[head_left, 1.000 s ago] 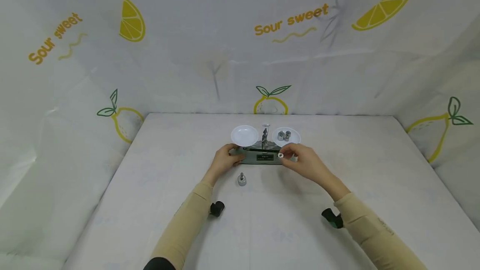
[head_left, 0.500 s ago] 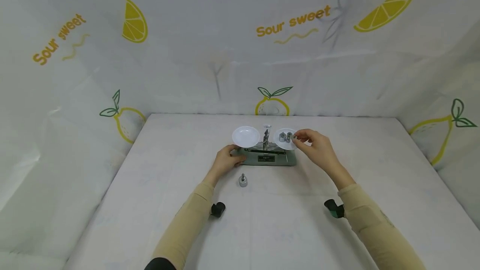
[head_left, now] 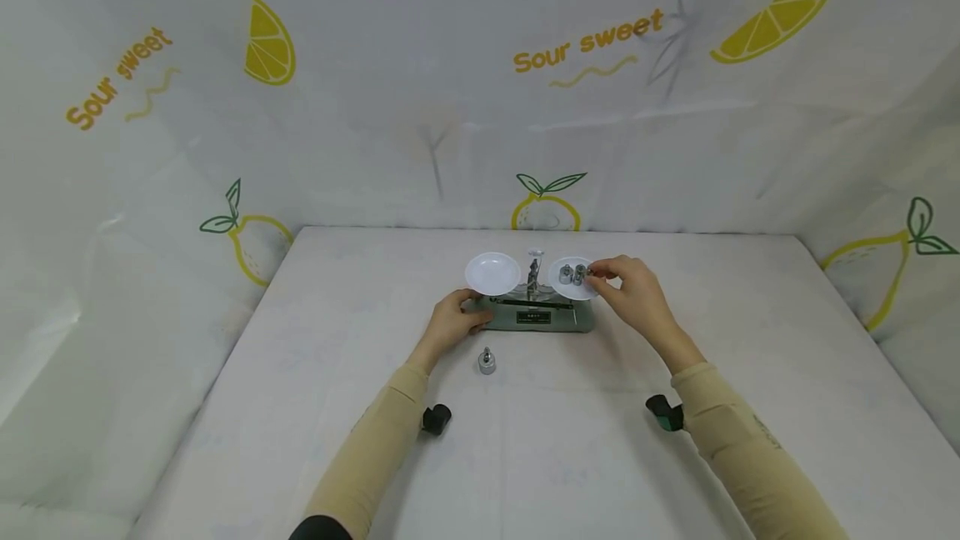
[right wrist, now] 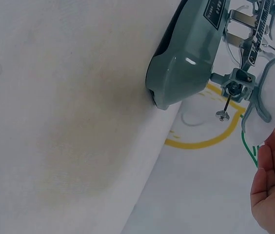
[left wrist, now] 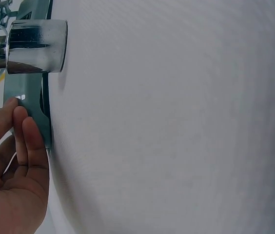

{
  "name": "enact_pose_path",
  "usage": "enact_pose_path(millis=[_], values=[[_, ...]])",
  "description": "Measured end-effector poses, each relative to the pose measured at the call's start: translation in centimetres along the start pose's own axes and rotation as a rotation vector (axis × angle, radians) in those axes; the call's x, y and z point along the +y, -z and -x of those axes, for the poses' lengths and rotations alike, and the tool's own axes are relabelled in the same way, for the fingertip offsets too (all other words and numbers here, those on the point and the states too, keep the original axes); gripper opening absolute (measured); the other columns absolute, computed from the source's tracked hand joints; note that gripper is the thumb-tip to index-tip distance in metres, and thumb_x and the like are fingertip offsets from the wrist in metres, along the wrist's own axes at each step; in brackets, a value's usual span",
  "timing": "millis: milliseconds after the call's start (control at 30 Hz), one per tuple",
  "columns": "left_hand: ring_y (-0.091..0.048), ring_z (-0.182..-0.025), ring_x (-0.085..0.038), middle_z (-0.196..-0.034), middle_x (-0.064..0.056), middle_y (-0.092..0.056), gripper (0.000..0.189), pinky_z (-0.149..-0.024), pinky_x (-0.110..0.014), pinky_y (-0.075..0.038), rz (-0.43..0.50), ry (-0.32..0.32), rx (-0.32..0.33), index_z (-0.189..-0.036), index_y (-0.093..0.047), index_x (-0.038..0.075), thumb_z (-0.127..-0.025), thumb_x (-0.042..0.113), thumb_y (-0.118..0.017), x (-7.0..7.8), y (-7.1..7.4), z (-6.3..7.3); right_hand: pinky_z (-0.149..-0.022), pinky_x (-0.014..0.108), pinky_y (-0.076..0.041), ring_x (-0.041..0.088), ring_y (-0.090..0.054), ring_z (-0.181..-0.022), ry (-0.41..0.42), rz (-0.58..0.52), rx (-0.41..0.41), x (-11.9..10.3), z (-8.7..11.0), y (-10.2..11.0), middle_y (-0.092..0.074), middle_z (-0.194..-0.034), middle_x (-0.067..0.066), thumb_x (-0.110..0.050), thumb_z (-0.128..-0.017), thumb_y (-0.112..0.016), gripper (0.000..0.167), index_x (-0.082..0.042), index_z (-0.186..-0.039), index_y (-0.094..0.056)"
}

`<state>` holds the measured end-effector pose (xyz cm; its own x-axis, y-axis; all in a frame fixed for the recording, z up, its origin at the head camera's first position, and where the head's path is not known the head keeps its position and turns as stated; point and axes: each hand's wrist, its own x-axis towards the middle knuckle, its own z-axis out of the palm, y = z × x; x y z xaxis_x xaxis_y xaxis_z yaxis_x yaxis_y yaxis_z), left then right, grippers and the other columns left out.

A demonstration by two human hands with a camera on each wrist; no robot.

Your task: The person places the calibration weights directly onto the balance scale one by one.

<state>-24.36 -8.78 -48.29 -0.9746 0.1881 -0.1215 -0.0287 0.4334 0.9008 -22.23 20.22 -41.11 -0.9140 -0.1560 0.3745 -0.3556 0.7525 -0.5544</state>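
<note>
A green pan balance (head_left: 551,322) stands at the far middle of the table with two white pans. My left hand (head_left: 452,320) grips the left end of its base, thumb in front; the left wrist view shows the fingers (left wrist: 34,136) against that end. On the right pan (head_left: 570,292) two metal weights (head_left: 566,274) stand side by side. My right hand (head_left: 632,294) pinches a small weight (head_left: 589,272), mostly hidden by the fingertips, at that pan's right side. Whether this weight touches the pan I cannot tell. The left pan (head_left: 492,273) bears nothing.
One more metal weight (head_left: 487,362) stands on the white tabletop (head_left: 525,457) in front of the balance; it looms large in the left wrist view. A white cloth wall (head_left: 375,140) with lemon prints rises behind the table.
From in front of the balance, my right hand has moved up and right to the right pan, carrying the small weight. Over the last half second it has barely shifted. My left hand has stayed put.
</note>
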Motion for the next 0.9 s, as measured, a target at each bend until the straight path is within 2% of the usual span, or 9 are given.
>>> enact_pose_path(millis=[133, 267, 467, 700, 900], values=[[-0.059, -0.061, -0.007, -0.078, -0.007, -0.069, 0.047, -0.061, -0.019, -0.046, -0.008, 0.003, -0.001, -0.122, -0.057, 0.006, -0.080, 0.023, -0.072, -0.06, -0.01, -0.02, -0.074, 0.037, -0.040, 0.032, -0.054, -0.087, -0.003, 0.012, -0.005, 0.03, -0.14, -0.12, -0.068, -0.091, 0.018, -0.009, -0.084, -0.067, 0.020, 0.002, -0.100, -0.068], [-0.057, -0.060, -0.008, -0.079, -0.006, -0.068, 0.047, -0.061, -0.020, -0.045, -0.039, 0.000, 0.003, -0.122, -0.057, 0.007, -0.081, 0.024, -0.071, -0.08, -0.03, -0.05, -0.073, 0.037, -0.036, 0.034, -0.054, -0.085, 0.000, 0.027, 0.005, 0.10, -0.20, -0.27, -0.069, -0.090, 0.017, -0.009, -0.083, -0.067, 0.019, 0.002, -0.099, -0.069], [-0.056, -0.059, -0.007, -0.076, -0.004, -0.066, 0.047, -0.061, -0.020, -0.044, -0.060, -0.008, 0.010, -0.122, -0.057, 0.007, -0.081, 0.025, -0.071, -0.07, -0.02, -0.20, -0.076, 0.047, -0.031, 0.033, -0.053, -0.088, -0.025, 0.082, 0.005, 0.27, -0.26, -0.25, -0.070, -0.093, 0.016, -0.013, -0.083, -0.068, 0.020, -0.002, -0.099, -0.070], [-0.056, -0.058, -0.007, -0.068, -0.002, -0.065, 0.046, -0.063, -0.020, -0.044, -0.062, -0.023, 0.009, -0.121, -0.057, 0.005, -0.081, 0.024, -0.071, -0.02, 0.05, -0.17, -0.077, 0.049, -0.031, 0.032, -0.052, -0.090, -0.038, 0.097, -0.019, 0.29, -0.28, -0.24, -0.070, -0.094, 0.016, -0.014, -0.083, -0.068, 0.020, -0.002, -0.099, -0.071], [-0.056, -0.058, -0.007, -0.069, -0.002, -0.065, 0.047, -0.061, -0.020, -0.044, -0.063, -0.017, 0.009, -0.122, -0.057, 0.006, -0.081, 0.024, -0.071, -0.10, -0.02, -0.14, -0.075, 0.048, -0.031, 0.032, -0.053, -0.087, -0.022, 0.083, -0.008, 0.15, -0.16, -0.19, -0.070, -0.092, 0.016, -0.012, -0.082, -0.069, 0.020, -0.002, -0.099, -0.071]])
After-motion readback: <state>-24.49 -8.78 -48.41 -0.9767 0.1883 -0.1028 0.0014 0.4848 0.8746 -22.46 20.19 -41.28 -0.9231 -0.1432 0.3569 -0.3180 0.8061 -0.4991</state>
